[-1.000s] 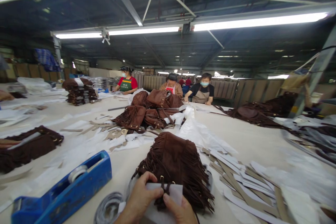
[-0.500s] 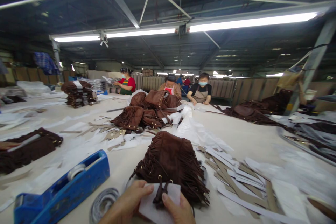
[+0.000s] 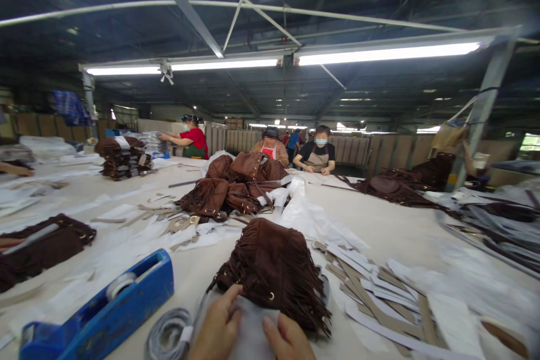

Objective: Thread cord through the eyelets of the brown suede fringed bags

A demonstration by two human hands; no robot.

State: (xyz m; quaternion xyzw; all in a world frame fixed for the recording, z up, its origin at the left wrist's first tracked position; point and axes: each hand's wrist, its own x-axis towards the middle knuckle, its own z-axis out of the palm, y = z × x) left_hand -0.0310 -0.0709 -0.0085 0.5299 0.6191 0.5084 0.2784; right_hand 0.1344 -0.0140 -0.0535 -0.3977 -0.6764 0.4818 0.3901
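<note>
A dark brown fringed bag [image 3: 274,259] lies on the table in front of me, its gold eyelets facing my hands. Over its near edge is a thin, whitish sheet of wrapping paper [image 3: 251,334]. My left hand [image 3: 217,323] pinches the sheet's left side, thumb on top, index finger reaching toward the bag. At the right side, my right hand [image 3: 289,337] grips it, thumb uppermost. The bag's dark cord ends are hidden, apparently under the sheet. Left of my left hand sits a coiled grey strap [image 3: 169,334].
A blue tape dispenser [image 3: 105,306] stands at left. Paper and card strips [image 3: 379,298] are strewn at right. More brown bags [image 3: 236,185] are heaped ahead, and a bag stack [image 3: 122,157] stands far left. Several people work across the table, one in a red top [image 3: 196,140].
The sheet now covers the dark cord ends that showed on top of it between my thumbs. My hands have shifted slightly downward. The view has tilted up a little.
</note>
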